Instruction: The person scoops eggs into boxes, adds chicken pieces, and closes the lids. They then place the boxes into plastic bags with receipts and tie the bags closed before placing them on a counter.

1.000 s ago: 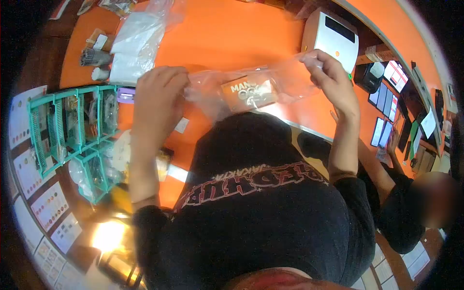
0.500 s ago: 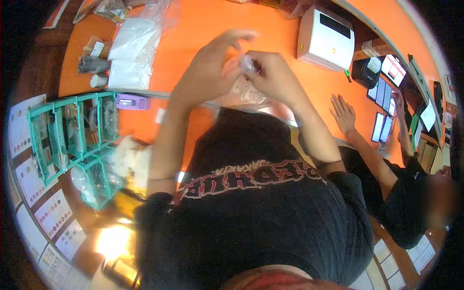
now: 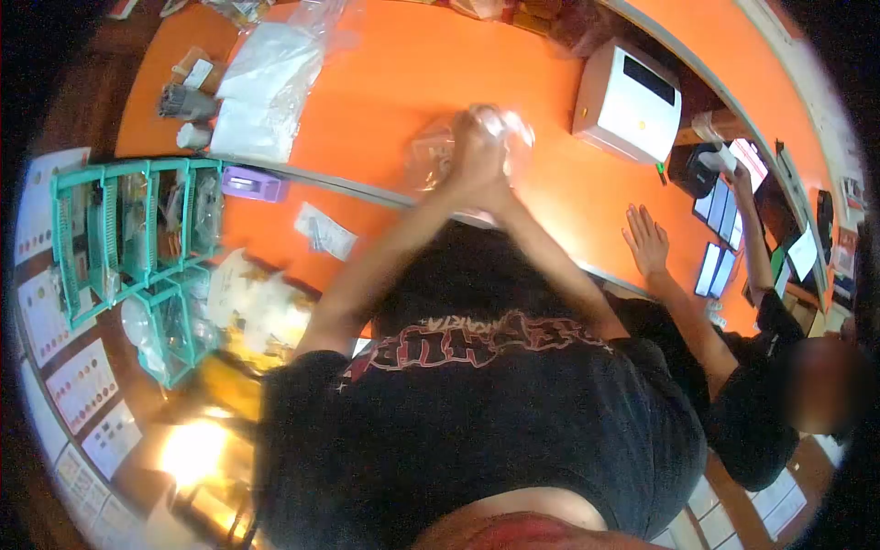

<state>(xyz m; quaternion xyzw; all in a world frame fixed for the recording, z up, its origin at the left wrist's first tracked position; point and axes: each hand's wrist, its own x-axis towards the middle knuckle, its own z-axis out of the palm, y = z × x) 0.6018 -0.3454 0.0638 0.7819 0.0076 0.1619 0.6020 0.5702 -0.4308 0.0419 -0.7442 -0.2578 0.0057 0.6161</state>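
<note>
My left hand (image 3: pixel 469 151) and my right hand (image 3: pixel 498 188) are pressed together over the orange counter, overlapping and smeared by motion. Both look closed around a crumpled clear plastic bag (image 3: pixel 518 131), which shows above and beside the fingers. More of the clear plastic (image 3: pixel 426 158) spreads out to the left of my hands, low over the counter. What the bag contains is hidden or too blurred to make out. Most of my right hand's fingers are covered by the left.
A white dispenser box (image 3: pixel 628 105) stands to the right. White plastic bags (image 3: pixel 261 92) lie at the left, beside dark straws (image 3: pixel 186 102). Nearer are a purple device (image 3: pixel 252 184), a packet (image 3: pixel 325 233) and green racks (image 3: pixel 137 229). A co-worker's hand (image 3: pixel 647 240) rests near several phones (image 3: pixel 720 215).
My hands, apart at the fingers before, have come together and overlap on the clear plastic. The left hand moved right. The co-worker's far hand moved up and now holds a clear cup-like object.
</note>
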